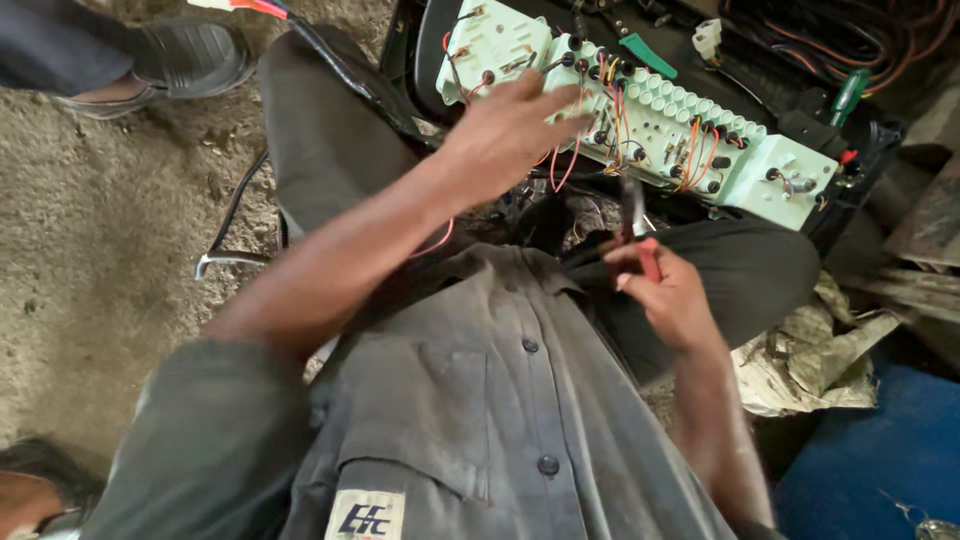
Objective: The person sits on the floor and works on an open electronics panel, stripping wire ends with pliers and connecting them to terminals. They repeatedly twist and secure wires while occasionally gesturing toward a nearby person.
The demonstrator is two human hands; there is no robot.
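Hands at the back of a pale green instrument panel

Panel (700,135) of pale green plastic lies across the person's lap and knees, its rear side up, tilted from upper left down to lower right. Rows of round raised sockets cover its middle, with small black bulb holders plugged in here and there, and thin red and orange wires (615,110) looping over it. A flatter square section sits at each end.

The left hand (505,125) reaches over the panel's left part, fingers spread apart and blurred, fingertips touching or just above the sockets; which, I cannot tell. The right hand (665,290) is lower, near the lap, fingers closed around red-handled pliers (635,225) whose dark jaws point up toward the panel's lower edge.

Behind the panel lies a tangle of dark cables (840,35), and a green-handled screwdriver (848,95) rests near its right end.
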